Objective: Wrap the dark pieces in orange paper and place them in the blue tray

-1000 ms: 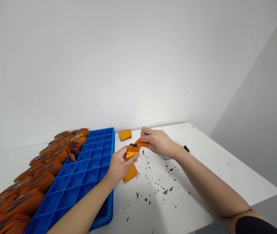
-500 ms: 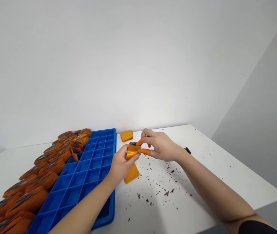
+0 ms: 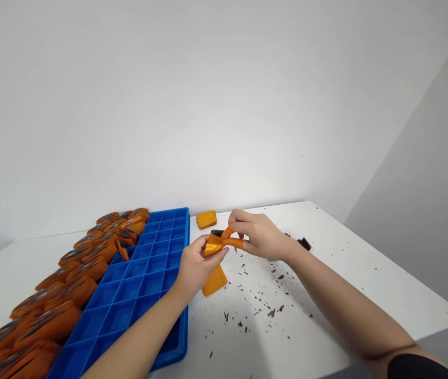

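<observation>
Both hands meet above the white table (image 3: 346,273), just right of the blue compartment tray (image 3: 137,284). The left hand (image 3: 196,266) is curled around an orange foil pouch (image 3: 213,245), thumb on top and fingers folded beneath, so it has a firm hold of it. The right hand (image 3: 261,235) pinches the pouch's upper edge between thumb and forefinger, both capped in orange finger cots (image 3: 234,242); its other fingers are bent loosely. Something dark shows at the pouch's mouth, though it is too small to identify.

Compared with half a second ago, the hands sit in nearly the same place, and the capped fingertips have closed in a little nearer the left thumb.

A flat orange pouch (image 3: 214,280) lies on the table under the left hand, and a small stack of pouches (image 3: 206,219) rests beyond. Filled orange pouches (image 3: 66,284) crowd the tray's left side. Dark crumbs (image 3: 271,310) are scattered over the table.
</observation>
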Demonstrator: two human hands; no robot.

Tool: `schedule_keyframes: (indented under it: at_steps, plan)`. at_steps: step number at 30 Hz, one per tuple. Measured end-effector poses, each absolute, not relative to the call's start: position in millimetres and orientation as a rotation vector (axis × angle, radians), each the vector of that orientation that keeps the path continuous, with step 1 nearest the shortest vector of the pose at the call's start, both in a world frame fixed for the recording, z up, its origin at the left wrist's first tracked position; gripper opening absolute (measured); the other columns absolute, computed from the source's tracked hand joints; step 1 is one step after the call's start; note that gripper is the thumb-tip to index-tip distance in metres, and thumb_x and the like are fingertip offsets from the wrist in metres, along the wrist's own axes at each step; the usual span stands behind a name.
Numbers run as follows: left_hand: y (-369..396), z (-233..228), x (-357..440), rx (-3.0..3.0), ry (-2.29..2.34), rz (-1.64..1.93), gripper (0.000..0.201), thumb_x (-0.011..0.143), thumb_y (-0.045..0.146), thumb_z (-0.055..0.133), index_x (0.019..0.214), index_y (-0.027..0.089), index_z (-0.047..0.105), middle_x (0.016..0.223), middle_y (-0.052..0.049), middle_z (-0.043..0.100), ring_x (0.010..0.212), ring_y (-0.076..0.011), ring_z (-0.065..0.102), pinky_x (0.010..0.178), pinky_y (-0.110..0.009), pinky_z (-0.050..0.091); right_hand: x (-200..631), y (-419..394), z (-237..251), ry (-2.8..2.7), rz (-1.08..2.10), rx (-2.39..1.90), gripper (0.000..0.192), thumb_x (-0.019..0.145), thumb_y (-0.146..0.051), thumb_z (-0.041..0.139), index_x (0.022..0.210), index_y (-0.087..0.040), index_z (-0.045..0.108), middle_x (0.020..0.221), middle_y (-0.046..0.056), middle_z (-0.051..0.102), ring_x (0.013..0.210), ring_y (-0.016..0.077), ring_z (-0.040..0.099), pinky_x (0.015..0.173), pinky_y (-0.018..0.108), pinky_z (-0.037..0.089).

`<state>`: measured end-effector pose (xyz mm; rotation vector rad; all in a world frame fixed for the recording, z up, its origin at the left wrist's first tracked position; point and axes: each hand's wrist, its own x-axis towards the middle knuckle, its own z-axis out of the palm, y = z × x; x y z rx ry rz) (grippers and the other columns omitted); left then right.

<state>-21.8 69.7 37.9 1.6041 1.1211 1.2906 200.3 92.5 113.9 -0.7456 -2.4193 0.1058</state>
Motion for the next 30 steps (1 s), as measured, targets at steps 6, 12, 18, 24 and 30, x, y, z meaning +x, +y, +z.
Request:
schedule_keyframes:
  at_steps: [6, 12, 18, 24, 30]
  plan:
    - [67.7, 41.6, -23.8, 1.662, 1.219, 1.249, 0.032, 0.083, 0.051, 0.082, 0.088, 0.019, 0.078, 0.082, -0.003, 0.076, 0.075, -0.0206, 0.069, 0.064, -0.029, 0.053, 201.2, 91.6, 116.3, -2.298, 0.124, -0.763, 0.031, 0.105, -0.049, 0.06, 0.109, -0.021, 0.073, 0.105, 0.005, 0.063, 0.071, 0.0099, 0.059, 0.065, 0.026, 0.046]
    - [70.3, 37.1, -25.3, 1.622, 1.228, 1.259, 0.035, 0.083, 0.054, 0.081, 0.089, 0.02, 0.08, 0.081, -0.004, 0.077, 0.076, -0.0218, 0.071, 0.067, -0.03, 0.056, 198.1, 91.9, 115.1, -2.294, 0.166, -0.854, 0.033, 0.103, -0.052, 0.062, 0.111, -0.022, 0.073, 0.105, 0.004, 0.064, 0.07, 0.0101, 0.059, 0.065, 0.027, 0.046]
    - [71.9, 36.4, -26.0, 1.62, 1.244, 1.272, 0.031, 0.085, 0.051, 0.079, 0.083, 0.02, 0.079, 0.078, -0.004, 0.077, 0.076, -0.0231, 0.074, 0.067, -0.031, 0.058, 197.2, 91.6, 112.7, -2.306, 0.271, -0.804, 0.028, 0.102, -0.049, 0.064, 0.11, -0.023, 0.071, 0.109, 0.005, 0.063, 0.075, 0.0111, 0.06, 0.071, 0.027, 0.051]
    - [72.4, 35.0, -25.9, 1.561, 1.201, 1.277, 0.028, 0.084, 0.049, 0.079, 0.084, 0.021, 0.079, 0.083, -0.006, 0.08, 0.08, -0.0261, 0.078, 0.073, -0.036, 0.062, 195.9, 91.9, 111.3, -2.335, 0.247, -0.766, 0.029, 0.103, -0.048, 0.062, 0.102, -0.02, 0.068, 0.103, 0.004, 0.061, 0.072, 0.0103, 0.059, 0.066, 0.026, 0.048]
    - [74.0, 32.0, -27.8, 1.625, 1.199, 1.261, 0.033, 0.086, 0.053, 0.078, 0.087, 0.02, 0.081, 0.088, -0.007, 0.08, 0.08, -0.0262, 0.077, 0.073, -0.036, 0.061, 199.1, 96.0, 109.6, -2.387, 0.133, -0.786, 0.027, 0.105, -0.046, 0.06, 0.103, -0.022, 0.072, 0.108, 0.005, 0.061, 0.072, 0.0096, 0.058, 0.066, 0.025, 0.045]
